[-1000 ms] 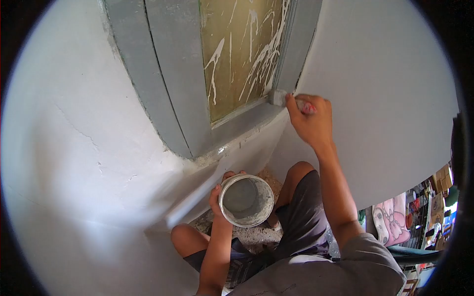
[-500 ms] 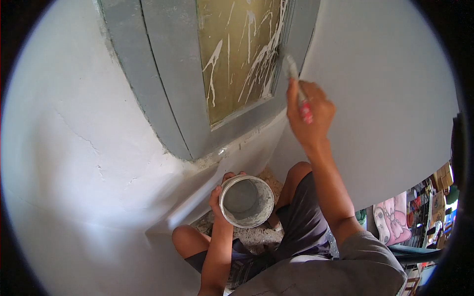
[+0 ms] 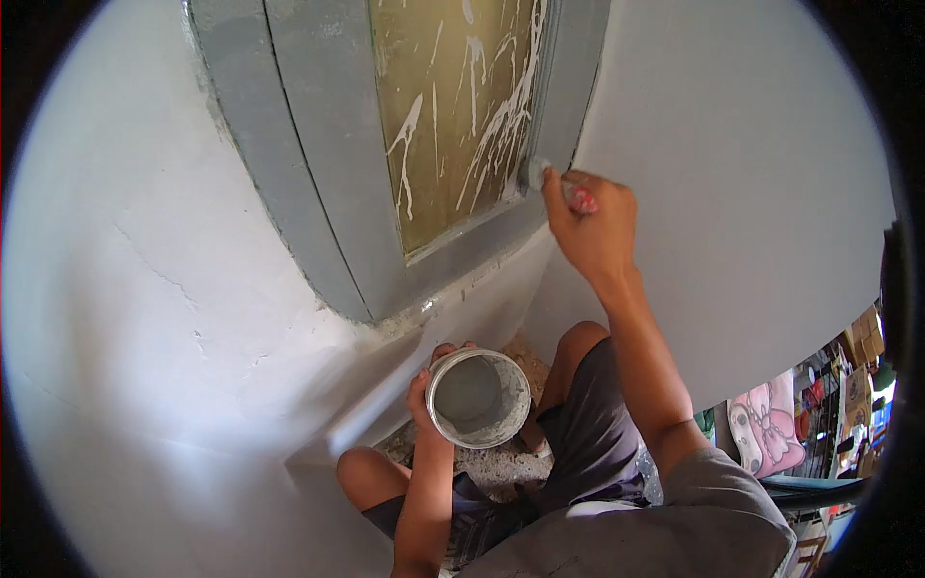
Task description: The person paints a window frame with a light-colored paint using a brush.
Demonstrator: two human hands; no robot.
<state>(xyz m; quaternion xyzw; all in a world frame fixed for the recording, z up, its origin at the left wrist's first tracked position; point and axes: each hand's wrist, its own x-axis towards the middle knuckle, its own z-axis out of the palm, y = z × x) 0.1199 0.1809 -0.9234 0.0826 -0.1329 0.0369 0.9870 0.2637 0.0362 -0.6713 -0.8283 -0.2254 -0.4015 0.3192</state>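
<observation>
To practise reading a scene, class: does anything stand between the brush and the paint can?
Nothing visible does. The brush, in the right hand, is at the grey window frame; the can, in the left hand, sits open below it.

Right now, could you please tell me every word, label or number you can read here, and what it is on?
None can be read.
The paint can in the left hand and the brush in the right hand show no lettering.
The goods on the shelves at the lower right may carry print, but it is too small and blurred to read.
</observation>
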